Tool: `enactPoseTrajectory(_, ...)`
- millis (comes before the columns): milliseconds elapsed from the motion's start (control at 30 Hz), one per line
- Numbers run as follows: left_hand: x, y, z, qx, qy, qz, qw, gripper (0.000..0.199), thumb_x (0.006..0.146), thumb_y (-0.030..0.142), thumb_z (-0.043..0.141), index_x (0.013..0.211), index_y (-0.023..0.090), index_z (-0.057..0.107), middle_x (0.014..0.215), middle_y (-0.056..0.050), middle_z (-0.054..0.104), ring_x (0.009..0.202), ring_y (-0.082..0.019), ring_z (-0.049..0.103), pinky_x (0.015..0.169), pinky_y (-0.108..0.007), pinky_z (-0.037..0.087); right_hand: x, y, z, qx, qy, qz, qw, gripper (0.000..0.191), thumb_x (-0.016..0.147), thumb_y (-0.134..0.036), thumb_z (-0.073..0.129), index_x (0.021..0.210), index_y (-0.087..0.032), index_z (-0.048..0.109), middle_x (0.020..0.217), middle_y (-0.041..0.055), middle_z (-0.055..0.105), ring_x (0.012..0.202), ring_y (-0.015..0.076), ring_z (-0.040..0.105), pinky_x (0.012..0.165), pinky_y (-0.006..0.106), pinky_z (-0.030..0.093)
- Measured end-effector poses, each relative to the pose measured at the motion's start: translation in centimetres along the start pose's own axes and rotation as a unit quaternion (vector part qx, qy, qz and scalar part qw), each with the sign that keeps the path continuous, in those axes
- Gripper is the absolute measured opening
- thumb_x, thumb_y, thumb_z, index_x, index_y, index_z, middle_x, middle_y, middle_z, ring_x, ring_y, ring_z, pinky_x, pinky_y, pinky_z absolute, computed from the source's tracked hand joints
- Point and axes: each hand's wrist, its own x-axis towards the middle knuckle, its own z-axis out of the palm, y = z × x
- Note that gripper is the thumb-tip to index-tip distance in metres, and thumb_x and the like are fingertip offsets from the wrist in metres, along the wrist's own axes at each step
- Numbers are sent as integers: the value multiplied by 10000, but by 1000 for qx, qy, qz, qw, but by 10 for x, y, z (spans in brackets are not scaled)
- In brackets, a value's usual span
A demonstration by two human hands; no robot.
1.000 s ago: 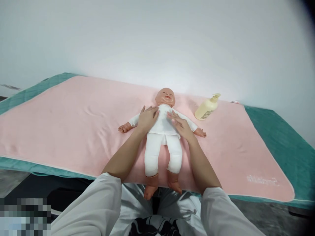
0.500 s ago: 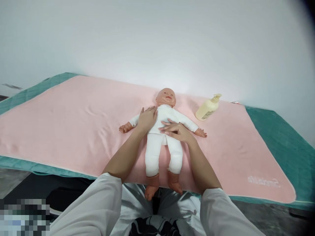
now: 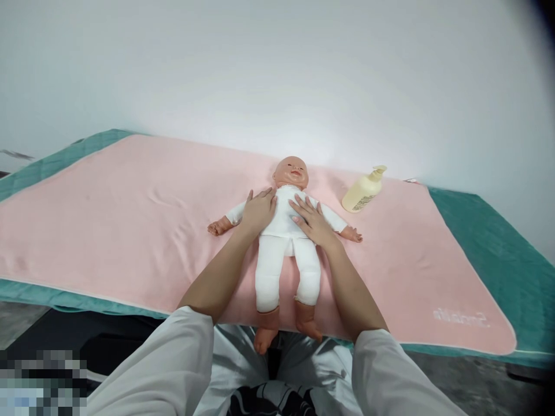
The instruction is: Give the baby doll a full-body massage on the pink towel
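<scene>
Doll (image 3: 281,224): bald, white-clothed, face-up on the pink blanket (image 3: 108,214), feet past the near edge. Left hand (image 3: 259,212) and right hand (image 3: 317,225) rest on its torso, fingers extended, released. Pump bottle (image 3: 363,192) rightward; blanket stretches wide leftward; wall (image 3: 277,75) behind.

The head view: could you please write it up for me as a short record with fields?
Doll: on its back on the pink mat, head toward the wall
Left hand: open, on one side of the doll's white top
Right hand: open and spread, on the other side of the top
Bottle: pale yellow, pump-topped, on the mat, apart from both hands
Green sheet: under the mat
</scene>
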Motion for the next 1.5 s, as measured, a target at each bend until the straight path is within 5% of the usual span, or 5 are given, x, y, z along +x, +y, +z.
enactPoseTrajectory(433, 0, 0, -1, 2, -13, -3, 1000, 502, 997, 304, 240, 1419, 162, 473, 1494, -91, 477, 1380, -218, 454, 1218, -528, 181, 0, -1, 2, -100, 56, 143, 983, 581, 991, -550, 280, 1521, -313, 302, 1608, 1, 290, 1527, 365, 92, 1156, 732, -39)
enactPoseTrajectory(1067, -2, -9, 6, -78, 47, 8, 996, 443, 981, 309, 324, 1331, 184, 565, 1422, -77, 562, 1355, -195, 483, 1216, -466, 205, 0, 5, 13, -51, 139, 132, 980, 521, 981, -537, 321, 1440, -329, 456, 1541, 18, 432, 1499, 348, 229, 1150, 727, -48)
enactPoseTrajectory(1167, -4, -13, 8, -110, 90, 11, 990, 431, 968, 310, 364, 1299, 148, 587, 1370, -95, 604, 1325, -199, 507, 1188, -409, 285, -1, 10, 15, -38, 173, 116, 977, 511, 990, -511, 291, 1388, -290, 524, 1495, 43, 497, 1478, 308, 300, 1175, 689, 13)
enactPoseTrajectory(1367, -17, -17, 11, -162, 211, -8, 964, 403, 982, 349, 341, 1170, 159, 642, 1199, -111, 679, 1162, -207, 588, 1055, -356, 424, -5, 17, 15, 64, 300, 30, 951, 551, 975, -497, 275, 1180, -183, 679, 1323, 107, 641, 1340, 229, 484, 1161, 464, 337)
enactPoseTrajectory(1500, -30, -19, 13, -189, 248, -14, 950, 362, 974, 326, 334, 1039, 164, 651, 1082, -113, 696, 1070, -203, 609, 994, -341, 449, -16, 16, 13, 112, 354, 24, 928, 542, 970, -495, 287, 1055, -168, 710, 1168, 129, 692, 1179, 228, 573, 1104, 427, 402)
